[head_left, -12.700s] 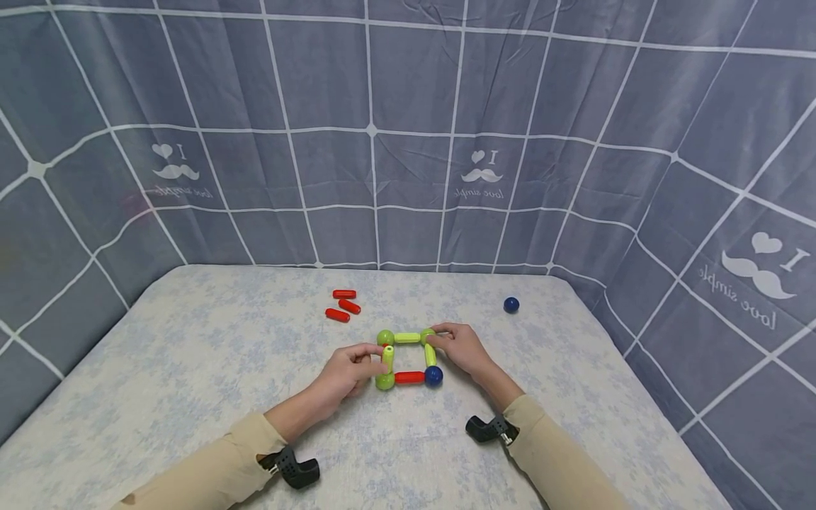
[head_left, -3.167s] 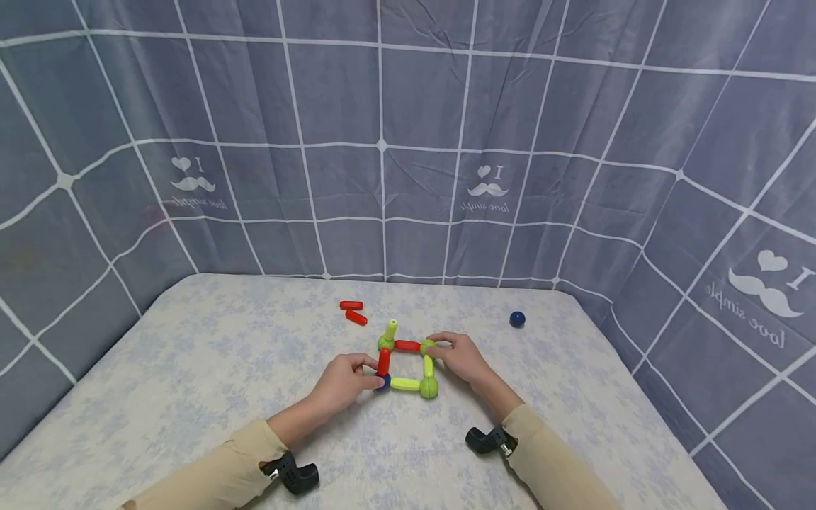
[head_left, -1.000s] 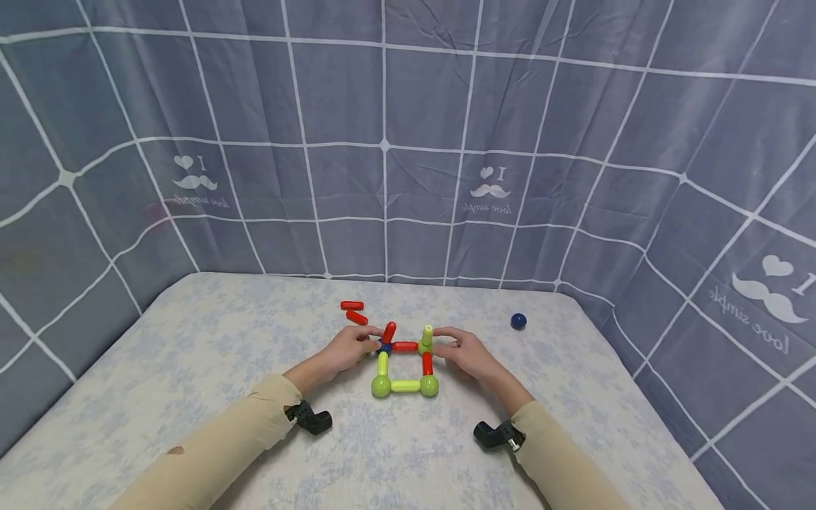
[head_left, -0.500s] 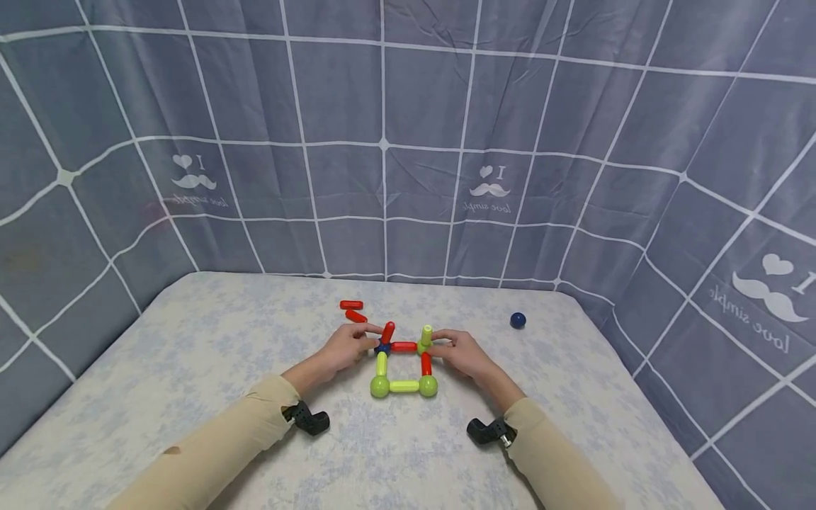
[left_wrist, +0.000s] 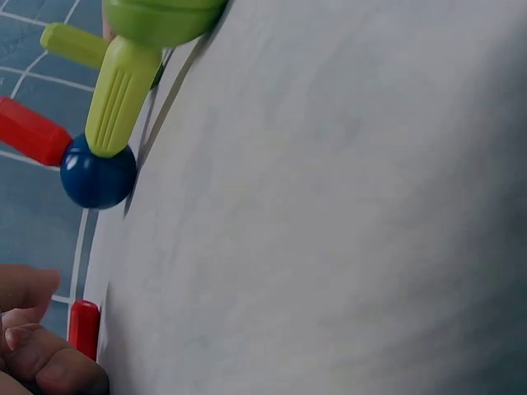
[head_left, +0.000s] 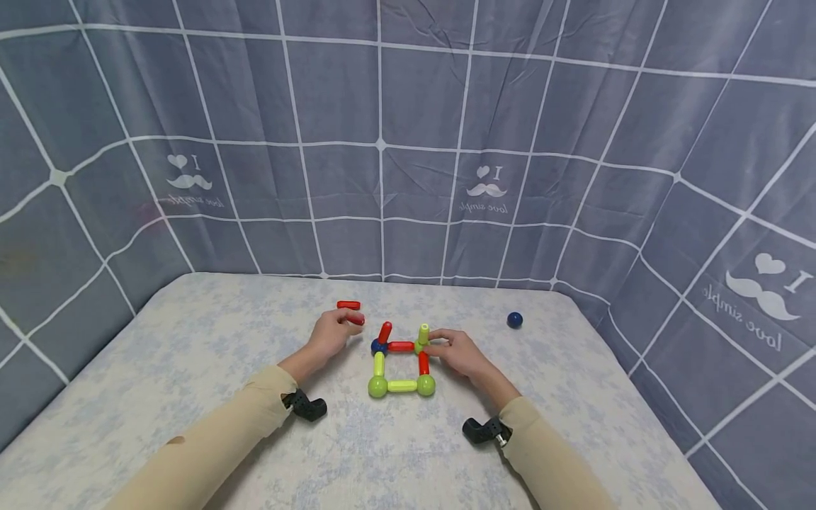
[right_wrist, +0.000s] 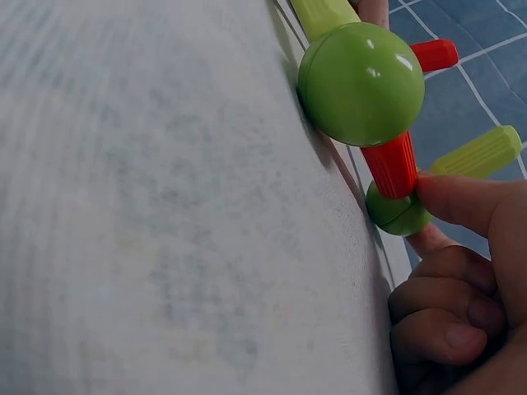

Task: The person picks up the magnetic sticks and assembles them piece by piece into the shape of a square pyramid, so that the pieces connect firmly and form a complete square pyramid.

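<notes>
Head view shows us the bed-like table (head_left: 191, 368) under the grey checked curtain (head_left: 382, 106), and on it the square frame of rods and balls (head_left: 400, 366), lying between our two forearms. Half a second ago our left hand (head_left: 331, 333) was at the frame's blue corner ball (head_left: 377, 346); now it has drawn away to the left and its fingers close on a loose red rod (head_left: 354, 319), with another red rod (head_left: 348, 305) just behind. We judge a new piece is being fetched for the frame. Our right hand (head_left: 460, 353) stays at the far right corner, thumb and finger pinching the green corner ball (right_wrist: 398, 212) below the upright green rod (head_left: 423, 333).
</notes>
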`<state>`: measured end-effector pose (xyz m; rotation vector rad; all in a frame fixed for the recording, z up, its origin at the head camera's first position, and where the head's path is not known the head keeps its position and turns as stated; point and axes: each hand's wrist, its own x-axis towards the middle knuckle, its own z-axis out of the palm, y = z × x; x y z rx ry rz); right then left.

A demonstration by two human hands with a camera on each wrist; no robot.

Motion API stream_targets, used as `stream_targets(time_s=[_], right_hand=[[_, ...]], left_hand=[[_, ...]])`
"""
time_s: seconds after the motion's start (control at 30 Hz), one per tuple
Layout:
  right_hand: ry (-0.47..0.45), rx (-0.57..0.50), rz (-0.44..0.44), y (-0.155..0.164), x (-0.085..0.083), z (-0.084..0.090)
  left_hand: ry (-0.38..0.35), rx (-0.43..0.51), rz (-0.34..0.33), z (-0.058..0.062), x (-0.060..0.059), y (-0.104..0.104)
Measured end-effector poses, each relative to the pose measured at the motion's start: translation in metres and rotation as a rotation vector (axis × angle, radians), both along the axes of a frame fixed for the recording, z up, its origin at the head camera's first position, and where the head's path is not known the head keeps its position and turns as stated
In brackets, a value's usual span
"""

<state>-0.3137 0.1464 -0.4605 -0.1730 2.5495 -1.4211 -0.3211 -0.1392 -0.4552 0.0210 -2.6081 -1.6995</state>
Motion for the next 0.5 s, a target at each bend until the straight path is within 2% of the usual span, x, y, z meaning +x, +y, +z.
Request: stream_targets(time_s=[0.3, 0.5], right_hand=[[-0.015, 0.012, -0.001, 0.002, 0.000, -0.003], [0.006, 0.023, -0.010, 0.001, 0.000, -0.001]], left_hand=[[-0.003, -0.075, 0.012, -0.002, -0.018, -0.003], [0.000, -0.115, 0.025, -0.002, -0.022, 0.000]])
